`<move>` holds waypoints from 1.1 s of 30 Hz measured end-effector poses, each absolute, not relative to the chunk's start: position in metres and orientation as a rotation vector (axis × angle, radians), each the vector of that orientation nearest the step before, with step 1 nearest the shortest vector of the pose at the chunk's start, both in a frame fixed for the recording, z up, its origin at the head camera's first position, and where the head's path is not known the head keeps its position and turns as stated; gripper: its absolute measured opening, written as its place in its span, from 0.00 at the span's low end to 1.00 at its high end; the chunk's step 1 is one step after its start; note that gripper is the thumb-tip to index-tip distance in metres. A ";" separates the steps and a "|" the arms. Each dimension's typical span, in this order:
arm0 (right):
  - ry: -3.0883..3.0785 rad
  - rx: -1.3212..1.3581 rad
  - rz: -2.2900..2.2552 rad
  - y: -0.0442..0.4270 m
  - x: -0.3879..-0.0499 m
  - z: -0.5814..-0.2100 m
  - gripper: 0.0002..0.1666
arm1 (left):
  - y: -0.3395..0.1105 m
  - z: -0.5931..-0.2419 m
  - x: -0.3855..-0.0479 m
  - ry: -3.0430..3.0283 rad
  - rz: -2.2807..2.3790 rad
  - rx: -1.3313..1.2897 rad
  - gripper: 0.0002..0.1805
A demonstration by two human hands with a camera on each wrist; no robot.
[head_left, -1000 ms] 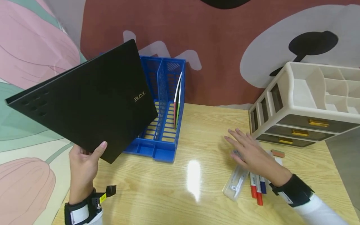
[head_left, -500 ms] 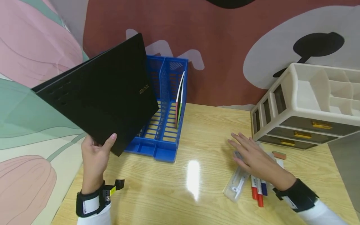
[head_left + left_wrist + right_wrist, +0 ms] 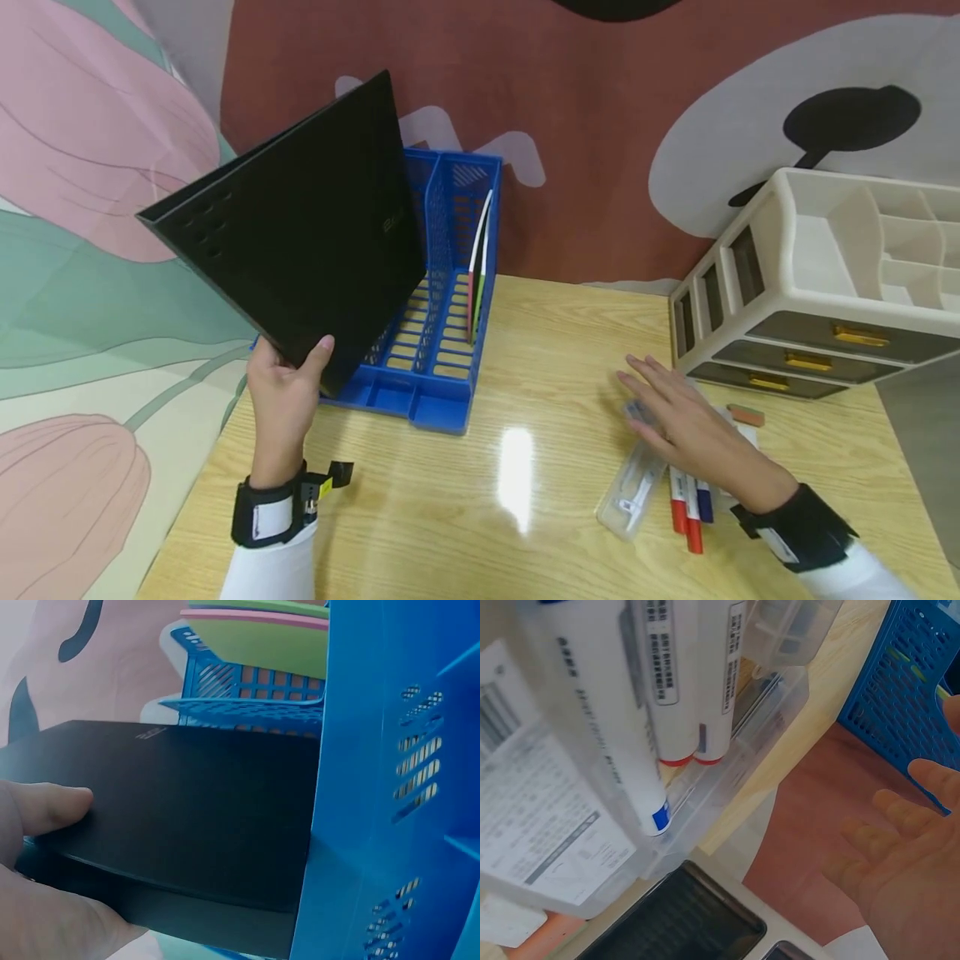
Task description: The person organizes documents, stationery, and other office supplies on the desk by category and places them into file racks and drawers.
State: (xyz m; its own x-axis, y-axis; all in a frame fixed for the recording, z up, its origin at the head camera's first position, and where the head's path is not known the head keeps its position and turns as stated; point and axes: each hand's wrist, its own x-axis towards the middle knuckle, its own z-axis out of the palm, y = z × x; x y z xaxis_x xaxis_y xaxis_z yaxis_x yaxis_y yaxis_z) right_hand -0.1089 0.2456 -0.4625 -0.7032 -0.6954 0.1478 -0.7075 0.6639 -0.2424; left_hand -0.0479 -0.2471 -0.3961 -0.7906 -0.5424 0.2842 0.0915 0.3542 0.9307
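My left hand [image 3: 283, 400] grips a large black folder [image 3: 307, 233] by its near lower edge, the thumb lying on its front face. The folder is tilted, its lower right part inside the left compartment of a blue file rack [image 3: 441, 412]. In the left wrist view its end stands against or behind the rack's blue wall [image 3: 360, 825]; contact cannot be told. My right hand [image 3: 686, 429] is held with fingers extended above a clear plastic case [image 3: 628, 504] and several markers [image 3: 693, 521], gripping nothing. The right wrist view shows white markers [image 3: 675, 682] close by.
Thin booklets [image 3: 478, 275] lean in the rack's right compartment. A cream drawer organizer [image 3: 780, 292] with dark drawers stands at the table's right. An orange-and-green eraser [image 3: 746, 415] lies before it. A patterned wall covering [image 3: 570, 167] rises behind the table.
My left hand has carried the folder to the right and away from me, and its lower corner has moved over the rack's left compartment. My right hand stays almost in place.
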 end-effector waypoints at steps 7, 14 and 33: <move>-2.863 1.120 0.476 0.254 -0.105 -0.460 0.45 | -0.238 -0.398 -0.059 -2.080 -1.476 0.417 0.16; -2.852 1.102 0.505 0.260 -0.103 -0.459 0.44 | -0.233 -0.398 -0.071 -2.018 -1.496 0.392 0.15; -2.953 0.949 0.528 0.273 -0.092 -0.458 0.46 | -0.223 -0.403 -0.095 -1.898 -1.567 0.339 0.09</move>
State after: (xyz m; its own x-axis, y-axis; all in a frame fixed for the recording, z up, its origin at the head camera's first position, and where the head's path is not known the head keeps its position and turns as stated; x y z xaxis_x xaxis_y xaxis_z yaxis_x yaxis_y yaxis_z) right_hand -0.0919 0.2728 -0.4585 -0.8181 -0.5670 0.0965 -0.5653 0.7618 -0.3165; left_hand -0.0954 -0.2230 -0.4028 -0.7586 -0.5721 0.3119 0.1980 0.2537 0.9468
